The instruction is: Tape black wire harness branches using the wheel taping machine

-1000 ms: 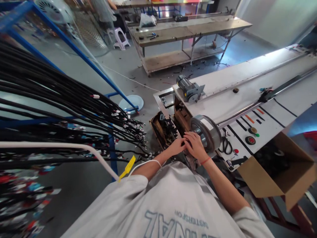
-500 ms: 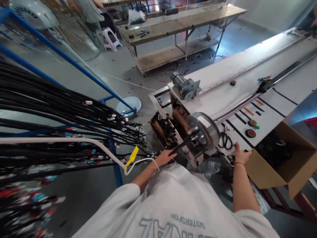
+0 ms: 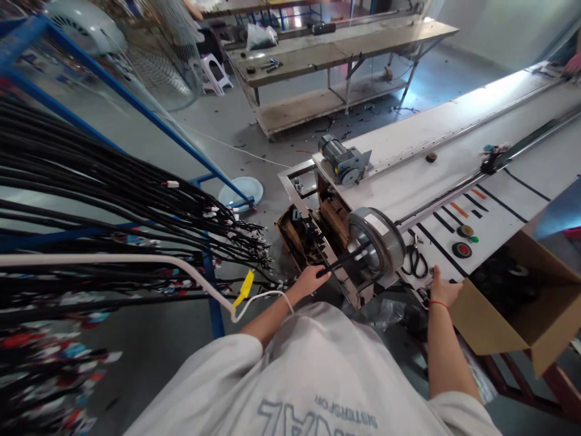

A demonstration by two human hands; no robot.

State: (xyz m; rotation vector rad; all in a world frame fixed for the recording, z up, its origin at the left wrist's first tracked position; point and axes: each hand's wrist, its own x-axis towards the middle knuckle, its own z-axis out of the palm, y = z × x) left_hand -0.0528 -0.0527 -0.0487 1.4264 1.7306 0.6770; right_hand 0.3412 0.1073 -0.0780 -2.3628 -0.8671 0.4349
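The left hand [image 3: 312, 280] grips a black cable [image 3: 345, 262] reaching into the wheel [image 3: 394, 243] at the surface's [image 3: 390, 188] end. The right hand [image 3: 445, 292] is at the surface's edge near the scissors [image 3: 415, 261]; its grip cannot be told. Holding the cable straight and centred should help.

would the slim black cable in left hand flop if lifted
The slim black cable likely flexes without going limp: similar black cables on the blue metal rack curve gently. It may resist lifting: it runs straight from the left hand to the round grey machine.
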